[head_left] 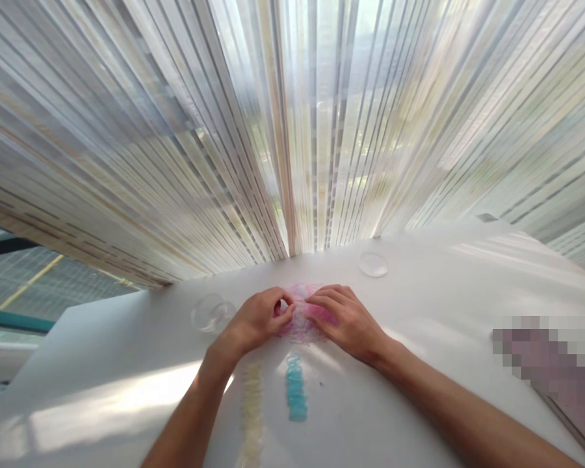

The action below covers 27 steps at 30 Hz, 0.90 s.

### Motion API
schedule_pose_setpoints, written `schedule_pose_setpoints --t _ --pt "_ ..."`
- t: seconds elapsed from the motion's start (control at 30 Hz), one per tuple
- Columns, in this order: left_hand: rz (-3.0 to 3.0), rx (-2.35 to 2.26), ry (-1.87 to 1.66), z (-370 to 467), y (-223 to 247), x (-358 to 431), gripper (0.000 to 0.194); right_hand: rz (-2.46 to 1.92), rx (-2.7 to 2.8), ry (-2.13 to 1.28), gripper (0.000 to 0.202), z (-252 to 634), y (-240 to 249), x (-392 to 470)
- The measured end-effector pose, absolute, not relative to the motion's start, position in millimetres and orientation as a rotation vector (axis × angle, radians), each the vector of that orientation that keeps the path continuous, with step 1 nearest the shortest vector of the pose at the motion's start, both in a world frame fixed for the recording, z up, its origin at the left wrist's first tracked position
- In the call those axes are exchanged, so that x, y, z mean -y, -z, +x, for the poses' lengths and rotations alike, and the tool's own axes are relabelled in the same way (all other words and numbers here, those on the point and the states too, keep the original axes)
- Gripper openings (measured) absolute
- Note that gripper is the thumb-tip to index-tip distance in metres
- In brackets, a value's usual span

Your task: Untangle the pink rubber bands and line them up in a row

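Head view: left of the pink round piece point(299, 320), clear dishware point(207, 313); at the piece's left edge, the left hand point(257, 317), thumb and forefinger nearly meeting; nearer than the piece, yellow strip point(251, 416), then blue strip point(296, 389); over its right part, the right hand point(350, 320), fingers bent; beyond, a clear disc point(373, 264). Whether either grips, I cannot tell.

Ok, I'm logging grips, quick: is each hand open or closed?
Left hand: curled, near-pinching at the pink material; whether it grips cannot be told.
Right hand: curved over it; grip unclear.
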<state>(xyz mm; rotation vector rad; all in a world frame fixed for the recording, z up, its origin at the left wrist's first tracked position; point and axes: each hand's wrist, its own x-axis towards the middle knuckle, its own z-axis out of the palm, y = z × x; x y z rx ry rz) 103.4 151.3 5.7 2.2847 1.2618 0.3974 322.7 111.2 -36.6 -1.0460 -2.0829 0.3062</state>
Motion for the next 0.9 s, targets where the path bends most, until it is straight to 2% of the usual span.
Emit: schedule_pose_setpoints --t 0.33,0.63,0.9 --pt "2.289 -1.203 -0.378 113.8 -5.1 -143.3 0.018 -1.029 2.088 -0.282 0.02 324.0 40.2 -113.5" --pt "2.266 -1.131 -0.476 114.7 -10.1 -139.4 0.013 -1.035 2.006 -0.252 0.017 323.3 38.3 -112.1" --pt "2.288 -1.326 -0.383 93.3 -12.0 -153.1 0.017 -1.054 1.987 -0.289 0.011 324.6 34.6 -112.4"
